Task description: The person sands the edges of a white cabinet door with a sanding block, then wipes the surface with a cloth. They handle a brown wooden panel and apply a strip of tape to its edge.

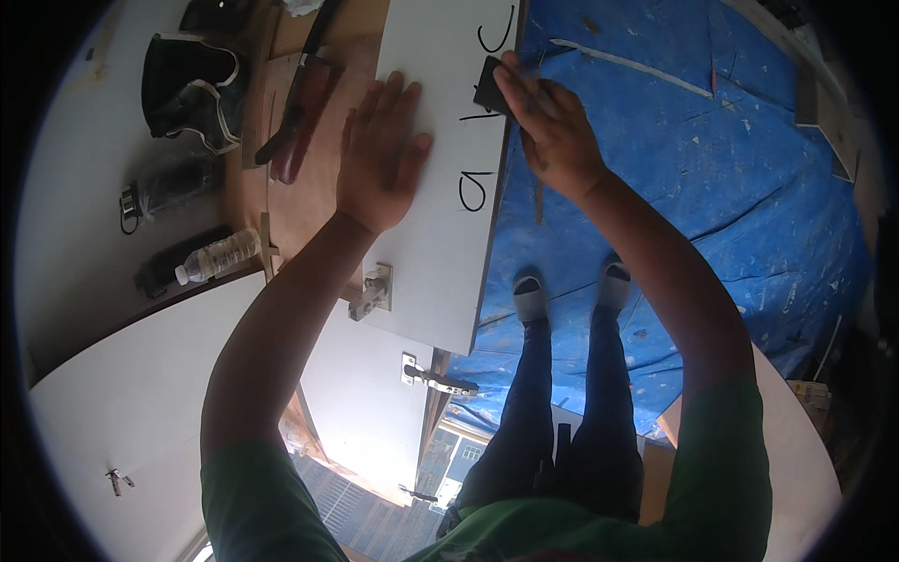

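Note:
A white panel (435, 253) with black handwritten marks lies in front of me. My left hand (382, 159) rests flat on its left side, fingers stretched out and holding nothing. At the panel's right edge, my right hand (552, 126) grips a small black block (491, 89) and holds it against the edge beside the marks. Fingers and thumb hide part of the block, and its exact kind cannot be made out. A metal cabinet hinge (376, 292) is fixed near the panel's lower left, below my left wrist.
Blue sheeting (655, 225) covers the floor to the right, under my feet. Left of the panel lie a long dark red and black object (304, 122), a clear plastic bottle (220, 256) and a dark bottle (169, 192). Another white panel (365, 393) with a hinge (435, 377) is nearer me.

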Available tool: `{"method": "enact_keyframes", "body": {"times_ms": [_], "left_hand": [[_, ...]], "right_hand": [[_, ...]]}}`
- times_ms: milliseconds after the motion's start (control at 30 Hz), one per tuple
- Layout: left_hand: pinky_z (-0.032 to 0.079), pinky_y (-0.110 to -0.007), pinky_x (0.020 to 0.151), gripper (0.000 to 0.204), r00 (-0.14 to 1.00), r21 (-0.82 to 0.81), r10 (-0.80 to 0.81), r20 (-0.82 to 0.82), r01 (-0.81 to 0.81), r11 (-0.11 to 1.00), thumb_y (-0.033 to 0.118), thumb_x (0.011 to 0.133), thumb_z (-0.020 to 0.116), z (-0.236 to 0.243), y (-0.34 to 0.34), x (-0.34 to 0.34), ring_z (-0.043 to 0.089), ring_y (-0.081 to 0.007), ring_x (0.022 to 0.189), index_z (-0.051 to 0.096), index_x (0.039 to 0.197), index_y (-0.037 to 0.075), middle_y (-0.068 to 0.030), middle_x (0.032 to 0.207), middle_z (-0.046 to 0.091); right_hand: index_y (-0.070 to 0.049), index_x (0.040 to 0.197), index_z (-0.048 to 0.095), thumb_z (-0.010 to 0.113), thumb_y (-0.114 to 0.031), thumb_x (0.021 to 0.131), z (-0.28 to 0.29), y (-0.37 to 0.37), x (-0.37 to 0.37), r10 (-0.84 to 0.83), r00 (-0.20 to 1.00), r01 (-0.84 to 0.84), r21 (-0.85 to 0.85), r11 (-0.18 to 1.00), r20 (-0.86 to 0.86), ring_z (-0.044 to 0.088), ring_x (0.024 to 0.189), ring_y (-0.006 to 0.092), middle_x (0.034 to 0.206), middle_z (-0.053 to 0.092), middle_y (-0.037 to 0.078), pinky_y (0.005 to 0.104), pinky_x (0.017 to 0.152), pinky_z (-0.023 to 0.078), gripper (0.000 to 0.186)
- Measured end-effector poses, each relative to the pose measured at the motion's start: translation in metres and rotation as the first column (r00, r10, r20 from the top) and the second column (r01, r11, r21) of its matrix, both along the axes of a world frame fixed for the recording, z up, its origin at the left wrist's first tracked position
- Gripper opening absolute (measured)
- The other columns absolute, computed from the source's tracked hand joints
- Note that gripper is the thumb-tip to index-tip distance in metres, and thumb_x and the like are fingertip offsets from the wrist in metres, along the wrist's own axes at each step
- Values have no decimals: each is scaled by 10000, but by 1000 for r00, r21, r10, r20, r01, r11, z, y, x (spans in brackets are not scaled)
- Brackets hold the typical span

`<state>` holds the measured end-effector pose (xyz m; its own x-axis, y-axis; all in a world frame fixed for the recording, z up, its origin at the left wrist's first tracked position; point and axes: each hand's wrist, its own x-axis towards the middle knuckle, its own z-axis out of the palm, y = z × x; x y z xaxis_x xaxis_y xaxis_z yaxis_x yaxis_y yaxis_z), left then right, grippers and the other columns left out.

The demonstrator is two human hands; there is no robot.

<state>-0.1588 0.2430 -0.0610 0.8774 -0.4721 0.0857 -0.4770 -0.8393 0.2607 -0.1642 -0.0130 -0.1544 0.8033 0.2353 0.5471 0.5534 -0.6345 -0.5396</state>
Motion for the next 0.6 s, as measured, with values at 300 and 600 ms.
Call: {"method": "enact_keyframes", "body": {"times_ms": [300, 600], "left_hand": [[177, -623, 1244, 613, 999, 58, 45, -18, -44, 997, 441, 1059, 423, 3, -4, 0, 283, -392, 1554, 414, 1583, 122, -162, 1675, 339], [222, -541, 1282, 546, 829, 121, -558, 44, 550, 826, 465, 1045, 529, 21, -19, 0, 327, -242, 1547, 524, 1511, 181, -40, 1646, 411]], "right_hand": [[-138, 1541, 501, 740, -22, 867, 47, 12, -192, 608, 762, -603, 98, 792, -222, 608, 1023, 216, 1658, 421, 29, 356, 926, 495, 725], [-82, 1611, 354, 470, -253, 1101, 114, -24, -232, 414, 333, 802, 486, 347, -847, 676, 944, 190, 1201, 614, 76, 380, 823, 584, 550]]}}
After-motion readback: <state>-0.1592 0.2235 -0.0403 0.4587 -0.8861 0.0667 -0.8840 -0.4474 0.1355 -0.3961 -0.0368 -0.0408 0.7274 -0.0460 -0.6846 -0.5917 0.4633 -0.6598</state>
